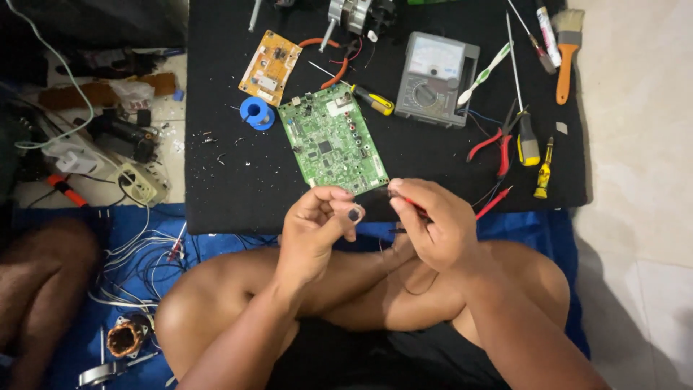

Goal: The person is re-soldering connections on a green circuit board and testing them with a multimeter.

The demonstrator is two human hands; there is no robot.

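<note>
I sit cross-legged at the near edge of a black mat point(231, 173). My left hand point(314, 227) pinches a small dark component point(354, 214) between thumb and fingers. My right hand point(433, 220) grips red and black multimeter probes point(417, 206), their tips pointed toward the component. Just beyond both hands a green circuit board point(332, 141) lies flat on the mat. A grey analog multimeter point(435, 78) sits behind it to the right.
On the mat lie a small orange board point(271, 66), a blue solder spool point(256, 113), red pliers point(498, 141), yellow-handled screwdrivers point(529, 141), a toothbrush point(484, 72) and a paintbrush point(567, 50). White wires point(133, 253), a power strip point(141, 184) and a motor coil point(126, 337) clutter the left.
</note>
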